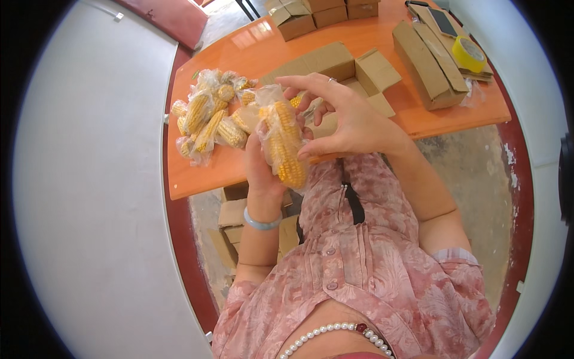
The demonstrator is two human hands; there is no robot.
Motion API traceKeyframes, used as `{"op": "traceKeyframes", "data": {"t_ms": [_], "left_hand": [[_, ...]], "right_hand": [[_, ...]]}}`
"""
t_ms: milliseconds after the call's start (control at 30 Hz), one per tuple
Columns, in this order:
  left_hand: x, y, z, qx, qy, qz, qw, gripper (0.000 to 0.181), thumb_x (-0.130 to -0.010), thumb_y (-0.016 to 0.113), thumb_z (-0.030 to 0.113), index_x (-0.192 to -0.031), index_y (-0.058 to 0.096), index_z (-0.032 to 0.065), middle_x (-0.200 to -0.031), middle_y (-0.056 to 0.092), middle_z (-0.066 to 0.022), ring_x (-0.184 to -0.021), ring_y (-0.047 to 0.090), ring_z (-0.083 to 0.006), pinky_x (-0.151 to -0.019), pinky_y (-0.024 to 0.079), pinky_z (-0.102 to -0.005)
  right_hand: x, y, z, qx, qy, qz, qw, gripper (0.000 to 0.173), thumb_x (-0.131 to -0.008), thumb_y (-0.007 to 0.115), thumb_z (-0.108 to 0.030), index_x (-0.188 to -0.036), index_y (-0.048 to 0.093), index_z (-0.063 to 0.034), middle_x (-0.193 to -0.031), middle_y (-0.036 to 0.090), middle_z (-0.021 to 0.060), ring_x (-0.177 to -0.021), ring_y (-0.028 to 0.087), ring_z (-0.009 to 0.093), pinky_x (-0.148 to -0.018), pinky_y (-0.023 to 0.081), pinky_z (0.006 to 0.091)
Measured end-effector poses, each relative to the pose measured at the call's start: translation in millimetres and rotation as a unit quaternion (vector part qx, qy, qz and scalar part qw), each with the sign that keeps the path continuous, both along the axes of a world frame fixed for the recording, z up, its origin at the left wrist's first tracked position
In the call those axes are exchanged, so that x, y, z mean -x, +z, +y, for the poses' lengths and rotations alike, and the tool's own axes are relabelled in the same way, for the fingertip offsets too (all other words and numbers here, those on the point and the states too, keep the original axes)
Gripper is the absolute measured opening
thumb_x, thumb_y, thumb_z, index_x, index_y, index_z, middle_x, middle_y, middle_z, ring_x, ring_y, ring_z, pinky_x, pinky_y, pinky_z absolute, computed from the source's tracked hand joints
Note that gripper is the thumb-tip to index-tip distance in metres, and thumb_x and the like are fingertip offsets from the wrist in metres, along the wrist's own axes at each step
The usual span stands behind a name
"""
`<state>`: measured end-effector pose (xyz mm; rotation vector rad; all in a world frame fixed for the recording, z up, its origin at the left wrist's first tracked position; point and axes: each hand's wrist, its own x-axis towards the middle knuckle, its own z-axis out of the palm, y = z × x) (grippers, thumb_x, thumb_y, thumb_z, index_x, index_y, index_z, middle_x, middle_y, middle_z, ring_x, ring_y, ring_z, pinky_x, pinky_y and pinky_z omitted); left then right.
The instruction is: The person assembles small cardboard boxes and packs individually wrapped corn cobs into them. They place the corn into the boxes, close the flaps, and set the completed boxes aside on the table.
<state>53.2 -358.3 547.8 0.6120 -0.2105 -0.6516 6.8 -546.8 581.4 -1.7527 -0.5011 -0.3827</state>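
My left hand (265,166) holds up a corn cob in clear plastic wrap (284,143), above the near edge of the orange table (215,172). On the cob's right side, my right hand (345,114) has its thumb by the wrap and its fingers spread and curved; whether the thumb touches the wrap is hard to tell. A pile of plastic-wrapped corn cobs (208,112) lies on the table to the left. Behind my hands sits an opened cardboard box (332,60) with its flaps out; my right hand partly hides it.
Several small cardboard boxes (296,27) stand at the table's far side. On the right are a long folded cardboard box (428,67), yellow tape (468,54) and a phone (442,21). More open cardboard boxes (233,213) are on the floor below the table's left part. Walls flank both sides.
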Motion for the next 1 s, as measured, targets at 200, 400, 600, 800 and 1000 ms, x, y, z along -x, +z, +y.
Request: {"op": "traceKeyframes", "data": {"t_ms": [200,400,600,800,1000], "left_hand": [[8,-1,3,0.031,-0.023,0.019,0.999,0.063,-0.099,0.042,0.051,-0.139,0.045,0.0014,-0.124,0.057,-0.0203,-0.11,0.06,-0.0368,-0.078,0.06,-0.0522],[1,-5,6,0.095,-0.098,0.06,0.989,0.066,-0.099,0.042,0.05,-0.142,0.041,0.0007,-0.132,0.051,-0.0253,-0.107,0.057,-0.0434,-0.062,0.064,-0.0458],[5,-8,6,0.068,-0.049,0.065,0.994,0.069,-0.097,0.044,0.051,-0.142,0.04,-0.0014,-0.14,0.043,-0.0293,-0.106,0.053,-0.0412,-0.054,0.063,-0.0388],[5,-12,7,0.205,-0.12,0.053,0.97,0.078,-0.096,0.044,0.057,-0.148,0.035,-0.0002,-0.147,0.039,-0.0273,-0.124,0.05,-0.0417,-0.066,0.062,-0.0436],[17,-18,0,0.102,-0.019,-0.069,0.992,0.071,-0.099,0.043,0.051,-0.146,0.037,-0.0021,-0.147,0.042,-0.0241,-0.13,0.049,-0.0353,-0.101,0.049,-0.0487]], "right_hand": [[-8,-7,1,0.004,-0.027,0.015,1.0,0.045,-0.078,0.08,-0.008,-0.121,0.068,-0.0065,-0.103,0.067,0.0038,-0.089,0.064,0.012,-0.07,0.05,0.0243],[-9,2,3,-0.162,0.011,0.097,0.982,0.009,-0.092,0.068,-0.002,-0.1,0.068,0.0015,-0.082,0.069,0.0048,-0.062,0.064,0.01,-0.06,0.05,0.0194],[-9,9,7,-0.246,0.003,0.117,0.962,0.012,-0.095,0.067,-0.01,-0.101,0.062,-0.0006,-0.088,0.07,0.005,-0.069,0.065,0.008,-0.059,0.05,0.0201],[8,13,4,-0.242,0.021,0.171,0.955,0.025,-0.088,0.076,-0.016,-0.104,0.06,-0.005,-0.102,0.07,0.0052,-0.071,0.059,0.003,-0.057,0.044,0.0174],[23,16,6,-0.026,-0.011,0.064,0.998,0.047,-0.07,0.089,-0.012,-0.109,0.064,-0.0055,-0.094,0.065,-0.0014,-0.074,0.049,0.001,-0.055,0.038,0.0154]]}}
